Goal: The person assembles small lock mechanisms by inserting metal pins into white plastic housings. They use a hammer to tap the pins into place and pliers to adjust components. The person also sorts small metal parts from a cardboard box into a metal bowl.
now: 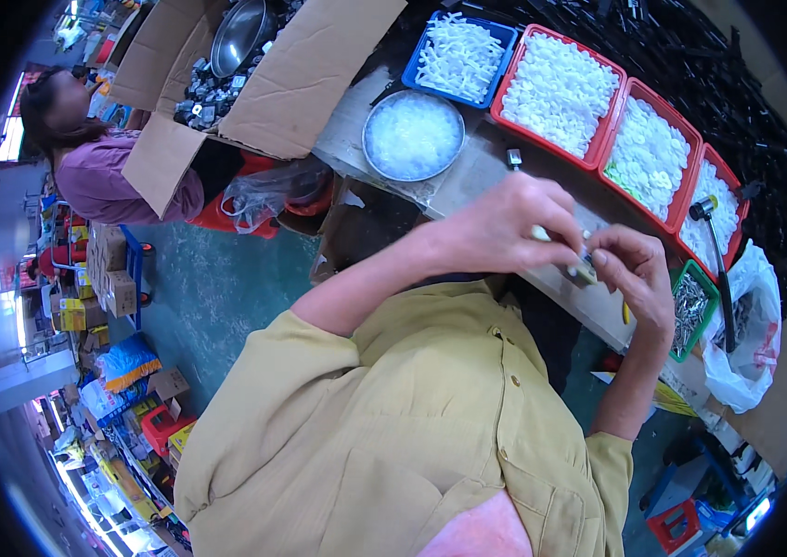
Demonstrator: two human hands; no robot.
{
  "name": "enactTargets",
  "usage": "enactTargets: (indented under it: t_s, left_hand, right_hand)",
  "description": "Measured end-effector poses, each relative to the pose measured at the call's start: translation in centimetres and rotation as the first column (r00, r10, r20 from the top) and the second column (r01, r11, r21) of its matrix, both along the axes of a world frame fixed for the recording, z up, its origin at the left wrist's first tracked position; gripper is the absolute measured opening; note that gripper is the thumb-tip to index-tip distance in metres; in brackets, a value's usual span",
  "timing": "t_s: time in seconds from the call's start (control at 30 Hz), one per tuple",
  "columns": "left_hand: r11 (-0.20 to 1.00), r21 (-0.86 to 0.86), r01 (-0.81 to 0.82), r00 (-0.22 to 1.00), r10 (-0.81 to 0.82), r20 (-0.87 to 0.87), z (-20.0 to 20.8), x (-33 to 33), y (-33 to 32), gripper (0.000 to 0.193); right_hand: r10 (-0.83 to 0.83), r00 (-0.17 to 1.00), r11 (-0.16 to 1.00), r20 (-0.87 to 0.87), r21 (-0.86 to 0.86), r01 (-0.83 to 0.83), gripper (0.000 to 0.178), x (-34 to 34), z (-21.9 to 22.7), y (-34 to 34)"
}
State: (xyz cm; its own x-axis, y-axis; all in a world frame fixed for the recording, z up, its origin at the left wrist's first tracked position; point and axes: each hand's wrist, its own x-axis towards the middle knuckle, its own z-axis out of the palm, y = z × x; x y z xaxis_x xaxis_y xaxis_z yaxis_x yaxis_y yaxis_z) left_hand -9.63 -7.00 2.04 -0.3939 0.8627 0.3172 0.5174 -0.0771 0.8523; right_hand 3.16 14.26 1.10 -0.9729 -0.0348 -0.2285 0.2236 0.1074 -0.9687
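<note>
My left hand point(505, 223) and my right hand point(633, 274) meet over the edge of the workbench point(477, 176). Both pinch a small dark part point(585, 265) with a pale yellowish piece between their fingertips. The part is mostly hidden by the fingers. A yellow-handled tool point(625, 314) shows just under my right hand. My yellow shirt point(412, 418) fills the lower middle of the view.
On the bench stand a blue tray point(502, 32) and three red trays point(595, 158) of white plastic parts, a round metal bowl point(367, 148) of clear bits, a green tray point(709, 288) of screws and a hammer point(718, 269). An open cardboard box point(301, 84) holds metal parts. Another person point(96, 167) sits at left.
</note>
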Motion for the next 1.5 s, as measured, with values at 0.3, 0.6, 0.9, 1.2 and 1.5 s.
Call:
enactTargets:
  t_s: [0.3,0.6,0.9,1.2,1.5]
  left_hand:
    - [0.794,0.030,-0.608,0.600,0.484,-0.637,-1.3,-6.6,-8.5,0.011]
    - [0.743,0.027,-0.668,0.583,0.546,-0.602,-3.4,-6.3,-9.2,0.011]
    - [0.718,-0.039,-0.695,0.567,0.514,-0.643,-4.0,-5.0,-10.0,0.009]
    - [0.771,-0.040,-0.635,0.646,0.559,0.520,-1.7,-3.3,-7.5,0.015]
    - [0.865,0.232,-0.445,0.513,0.033,0.858,-4.0,-1.3,-3.1,0.018]
  right_hand:
    - [-0.276,0.953,0.935,-0.121,0.196,0.296,0.039,0.5,-0.8,-0.2]
    - [-0.302,0.944,0.895,-0.134,0.300,0.329,0.029,1.1,-1.0,0.2]
    - [-0.303,0.944,0.891,-0.131,0.313,0.329,0.029,1.9,-1.9,0.8]
    - [-0.328,0.923,0.944,-0.201,-0.025,0.330,0.024,0.0,-0.9,-3.2]
    - [-0.384,0.921,0.823,-0.070,-0.479,0.307,0.021,-2.1,-1.3,-6.2]
